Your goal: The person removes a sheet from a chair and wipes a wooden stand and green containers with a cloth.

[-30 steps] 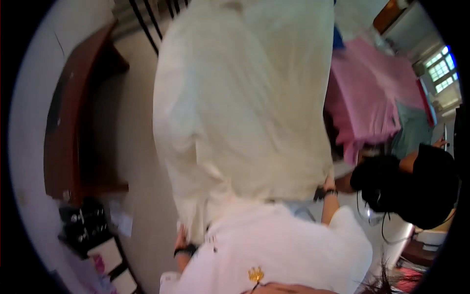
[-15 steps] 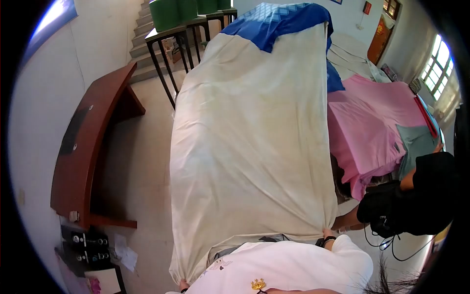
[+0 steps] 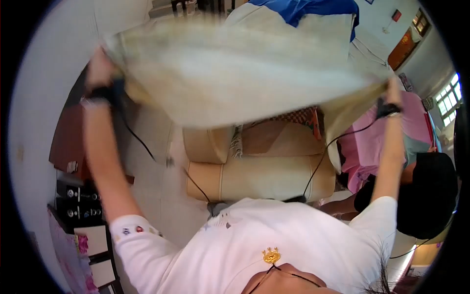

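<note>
A large cream cloth [image 3: 235, 73] is stretched in the air between my two raised hands, blurred by motion. My left hand [image 3: 101, 68] grips its left corner, arm extended. Its right corner is pinched in my right hand [image 3: 393, 93]. Dark bands with black cables hang from both wrists. Below the cloth shows a beige sofa [image 3: 259, 176] with a brown seat cover [image 3: 279, 138] and a patterned woven piece [image 3: 301, 117]. Farther back, more cream cloth lies under a blue cloth [image 3: 298, 9].
At the right, a person in black [image 3: 428, 196] is beside furniture draped with a pink cloth [image 3: 360, 142]. A reddish-brown desk [image 3: 71, 132] stands at the left, with black speakers [image 3: 78, 201] in front of it. Stairs [image 3: 161, 9] are at the top left.
Both my hands have risen from near my body to far forward and apart, lifting the cloth's near edge. The beige sofa underneath has come into view.
</note>
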The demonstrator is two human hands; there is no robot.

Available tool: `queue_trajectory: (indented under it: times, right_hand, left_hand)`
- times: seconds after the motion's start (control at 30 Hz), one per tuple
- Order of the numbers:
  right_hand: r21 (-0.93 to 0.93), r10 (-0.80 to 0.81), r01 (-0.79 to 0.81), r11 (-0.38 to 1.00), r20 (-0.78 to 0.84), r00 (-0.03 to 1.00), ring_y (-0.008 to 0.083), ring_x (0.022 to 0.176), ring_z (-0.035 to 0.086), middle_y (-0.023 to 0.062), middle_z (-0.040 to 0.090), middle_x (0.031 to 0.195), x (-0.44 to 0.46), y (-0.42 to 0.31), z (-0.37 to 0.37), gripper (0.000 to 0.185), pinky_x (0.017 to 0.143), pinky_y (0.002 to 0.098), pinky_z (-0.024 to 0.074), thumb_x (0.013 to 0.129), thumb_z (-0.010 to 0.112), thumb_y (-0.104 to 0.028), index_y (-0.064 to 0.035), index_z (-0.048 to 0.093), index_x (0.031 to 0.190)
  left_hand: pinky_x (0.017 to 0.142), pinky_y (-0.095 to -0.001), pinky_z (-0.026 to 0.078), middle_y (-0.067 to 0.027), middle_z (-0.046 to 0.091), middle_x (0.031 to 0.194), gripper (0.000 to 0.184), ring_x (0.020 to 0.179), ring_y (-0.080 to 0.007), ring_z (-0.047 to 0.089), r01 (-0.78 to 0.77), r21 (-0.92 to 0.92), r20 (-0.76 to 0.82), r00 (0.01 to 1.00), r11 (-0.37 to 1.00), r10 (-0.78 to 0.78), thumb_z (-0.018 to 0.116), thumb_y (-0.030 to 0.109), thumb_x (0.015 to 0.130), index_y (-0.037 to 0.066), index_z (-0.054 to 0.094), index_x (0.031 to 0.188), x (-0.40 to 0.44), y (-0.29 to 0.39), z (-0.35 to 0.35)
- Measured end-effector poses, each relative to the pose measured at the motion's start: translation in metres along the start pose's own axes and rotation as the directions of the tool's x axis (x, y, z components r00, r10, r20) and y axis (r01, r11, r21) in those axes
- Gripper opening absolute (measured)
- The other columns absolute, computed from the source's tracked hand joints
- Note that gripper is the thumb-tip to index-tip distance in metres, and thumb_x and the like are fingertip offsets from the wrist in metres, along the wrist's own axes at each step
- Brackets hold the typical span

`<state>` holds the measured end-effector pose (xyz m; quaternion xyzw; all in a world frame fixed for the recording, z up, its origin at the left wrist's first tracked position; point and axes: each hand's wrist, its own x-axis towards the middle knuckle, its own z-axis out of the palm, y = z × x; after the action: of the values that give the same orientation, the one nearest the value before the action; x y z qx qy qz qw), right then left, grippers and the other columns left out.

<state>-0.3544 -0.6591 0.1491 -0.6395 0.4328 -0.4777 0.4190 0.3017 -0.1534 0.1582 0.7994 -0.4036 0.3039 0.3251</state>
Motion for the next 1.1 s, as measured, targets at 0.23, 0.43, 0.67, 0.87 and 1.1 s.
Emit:
queue_trajectory:
  times: [0.23,0.43,0.67,0.87,1.1]
  right_hand:
    - [-0.383,-0.001,0.07,0.921,0.176,0.984,0.0178,0.088,0.046,0.0061,0.05,0.096,-0.009,-0.14,-0.031,0.039,0.075,0.0303,0.0381,0.08,0.04,-0.037,-0.0049,0.05,0.1]
    - [-0.571,0.321,-0.122,0.812,0.261,0.911,0.0183,0.085,0.047,0.0064,0.05,0.095,-0.055,-0.097,-0.041,0.035,0.073,0.0315,0.0397,0.08,0.041,-0.032,-0.0042,0.05,0.099]
    - [-0.511,0.499,-0.336,0.791,0.223,0.837,0.0188,0.083,0.049,0.0068,0.051,0.093,-0.091,-0.05,-0.069,0.031,0.072,0.0329,0.0416,0.079,0.042,-0.027,-0.0033,0.05,0.097]
    - [-0.474,0.492,-0.329,0.817,0.275,0.826,0.0192,0.08,0.05,0.0071,0.051,0.092,-0.078,-0.058,-0.05,0.027,0.07,0.0342,0.0432,0.079,0.043,-0.022,-0.0026,0.05,0.096]
    - [-0.537,0.616,-0.367,0.76,0.413,0.671,0.0198,0.078,0.051,0.0074,0.052,0.09,-0.059,-0.026,-0.015,0.024,0.068,0.0356,0.0451,0.078,0.044,-0.017,-0.0017,0.05,0.095]
  left_hand:
    - [0.076,-0.0364,0.039,-0.0177,0.051,0.092,0.027,0.086,-0.0285,0.05,-0.141,0.38,-0.252,0.935,0.914,0.249,0.043,0.005,0.072,0.002,0.046,0.098,0.033,-0.005,-0.12]
    - [0.074,-0.0354,0.039,-0.016,0.052,0.09,0.025,0.084,-0.0263,0.05,-0.274,0.422,0.764,0.621,0.864,-0.176,0.045,0.008,0.071,0.003,0.048,0.095,-0.143,-0.048,-0.052]
    - [0.072,-0.0343,0.04,-0.014,0.053,0.087,0.023,0.081,-0.0237,0.051,0.058,0.467,0.842,0.275,0.882,-0.464,0.047,0.011,0.07,0.004,0.05,0.092,-0.192,-0.062,-0.056]
    - [0.069,-0.0334,0.041,-0.0123,0.054,0.084,0.022,0.079,-0.0215,0.051,-0.071,0.405,0.285,0.957,0.912,-0.052,0.048,0.013,0.07,0.005,0.051,0.09,-0.012,-0.05,-0.112]
    - [0.067,-0.0323,0.042,-0.0104,0.055,0.081,0.021,0.076,-0.0189,0.052,-0.689,0.426,0.473,0.722,0.586,0.505,0.05,0.016,0.069,0.006,0.053,0.087,-0.097,-0.044,-0.082]
